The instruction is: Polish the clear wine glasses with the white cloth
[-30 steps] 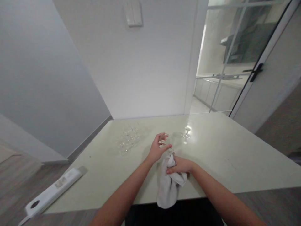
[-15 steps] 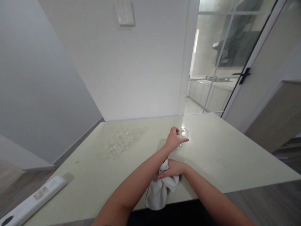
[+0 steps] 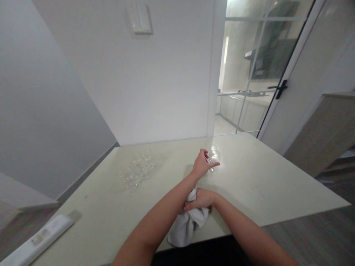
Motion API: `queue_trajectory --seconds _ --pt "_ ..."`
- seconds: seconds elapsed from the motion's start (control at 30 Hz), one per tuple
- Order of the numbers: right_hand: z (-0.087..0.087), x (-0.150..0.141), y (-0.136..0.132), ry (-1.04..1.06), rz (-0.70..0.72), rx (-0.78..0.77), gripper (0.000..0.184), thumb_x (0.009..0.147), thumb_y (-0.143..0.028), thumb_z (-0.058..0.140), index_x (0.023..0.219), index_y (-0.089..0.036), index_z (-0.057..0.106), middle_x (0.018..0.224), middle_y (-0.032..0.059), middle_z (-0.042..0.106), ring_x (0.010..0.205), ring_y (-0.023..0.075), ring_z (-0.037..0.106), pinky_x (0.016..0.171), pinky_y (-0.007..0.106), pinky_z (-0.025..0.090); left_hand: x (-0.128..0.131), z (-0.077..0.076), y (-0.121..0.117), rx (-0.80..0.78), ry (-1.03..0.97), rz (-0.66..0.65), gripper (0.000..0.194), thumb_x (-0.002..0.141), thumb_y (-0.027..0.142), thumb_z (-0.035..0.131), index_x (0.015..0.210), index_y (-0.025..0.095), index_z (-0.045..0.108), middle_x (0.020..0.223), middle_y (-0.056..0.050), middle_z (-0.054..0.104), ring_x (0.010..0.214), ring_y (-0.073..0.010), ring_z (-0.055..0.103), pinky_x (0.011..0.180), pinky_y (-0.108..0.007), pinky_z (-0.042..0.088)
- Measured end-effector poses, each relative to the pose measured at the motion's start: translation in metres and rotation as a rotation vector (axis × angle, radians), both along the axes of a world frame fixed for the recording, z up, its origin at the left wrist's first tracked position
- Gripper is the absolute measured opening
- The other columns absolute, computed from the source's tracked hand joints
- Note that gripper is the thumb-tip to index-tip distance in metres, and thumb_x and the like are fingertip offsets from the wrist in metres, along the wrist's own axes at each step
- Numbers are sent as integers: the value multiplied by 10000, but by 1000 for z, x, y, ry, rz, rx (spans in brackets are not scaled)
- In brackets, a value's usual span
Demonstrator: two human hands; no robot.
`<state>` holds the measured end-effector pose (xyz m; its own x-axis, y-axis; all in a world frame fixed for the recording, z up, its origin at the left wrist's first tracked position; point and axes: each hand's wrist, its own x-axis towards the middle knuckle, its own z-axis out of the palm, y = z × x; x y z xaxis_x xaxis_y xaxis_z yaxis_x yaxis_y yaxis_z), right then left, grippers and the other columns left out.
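- A long white box (image 3: 41, 240) lies on the surface (image 3: 244, 195).
- Many clear glasses (image 3: 138, 168) stand close together.
- A pale cloth (image 3: 183, 229) is bunched in the closed right hand (image 3: 201, 199).
- The left hand (image 3: 203, 162) is half open, curved around a clear glass (image 3: 215, 156); I can't tell if it grips.

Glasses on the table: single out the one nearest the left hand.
The glass with its bowl at the left hand; the clustered glasses stand farther left, grouped apart from it.
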<state>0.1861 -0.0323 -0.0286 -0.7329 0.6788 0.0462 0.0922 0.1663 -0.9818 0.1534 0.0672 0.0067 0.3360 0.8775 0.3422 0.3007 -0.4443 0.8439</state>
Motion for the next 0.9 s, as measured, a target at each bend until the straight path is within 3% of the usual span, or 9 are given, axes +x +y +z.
queue_trajectory --seconds 0.13,0.23,0.33,0.4,0.5,0.6,0.67,0.77,0.9 --pt "0 0 -1 -30 -11 -9 562 715 -442 778 1218 -217 671 1269 48 682 1190 256 617 1088 401 435 -8 0 -5 -20 -12 -10 731 523 462 894 1028 217 426 951 21 555 640 -87 515 611 -250 414" --pt "-3 2 0 -90 -67 -8 628 705 -463 785 1254 -195 641 1274 71 674 1179 270 615 1074 421 442 -26 1 -15 -5 -64 5 645 620 404 853 1069 212 432 1034 -16 563 699 -101 559 627 -252 448" --pt "-3 2 -1 -102 -82 -21 563 707 -476 779 1180 -190 673 1169 63 716 1106 262 642 1016 406 485 -62 8 -35 109 -103 28 474 763 349 743 1110 217 450 1095 -54 568 806 -139 600 604 -244 460" --pt "-2 3 -2 -80 -45 -44 454 730 -480 759 1079 -194 706 1069 46 740 1034 244 664 970 380 510 -96 18 -51 289 -92 74 383 818 301 684 1132 226 479 1111 -69 578 913 -171 608 693 -277 494" --pt "-4 3 -4 -76 -42 -84 411 728 -521 752 973 -193 719 983 38 746 955 231 680 925 367 527 -155 32 -74 649 -64 419 486 745 271 752 1156 231 496 1282 -104 518 1242 -275 494 1004 -438 428" --pt "-11 1 -4 -47 -218 -255 526 703 -682 697 914 -201 713 951 60 752 939 258 696 906 400 540 -212 33 -83 780 -155 899 704 707 314 779 1277 230 374 1441 -140 368 1390 -313 344 1122 -530 295" --pt "-15 -1 -4 52 -318 -448 637 725 -802 560 877 -202 709 929 96 756 950 283 708 907 426 545 -240 22 -82 695 -211 1082 842 715 355 773 1374 241 261 1499 -150 291 1423 -301 294 1132 -532 280" --pt "-14 -3 -2 224 -323 -647 758 744 -868 413 905 -188 706 933 141 754 999 313 707 921 453 543 -264 -4 -72 448 -250 1146 967 653 424 816 1402 245 231 1495 -150 285 1424 -304 287 1136 -531 279" --pt "-8 -3 2 364 -453 -620 711 675 -843 522 953 -208 680 953 120 755 1009 326 701 903 461 550 -274 -29 -55 331 -276 1144 1009 582 444 859 1376 209 281 1468 -158 298 1407 -303 304 1142 -503 281"
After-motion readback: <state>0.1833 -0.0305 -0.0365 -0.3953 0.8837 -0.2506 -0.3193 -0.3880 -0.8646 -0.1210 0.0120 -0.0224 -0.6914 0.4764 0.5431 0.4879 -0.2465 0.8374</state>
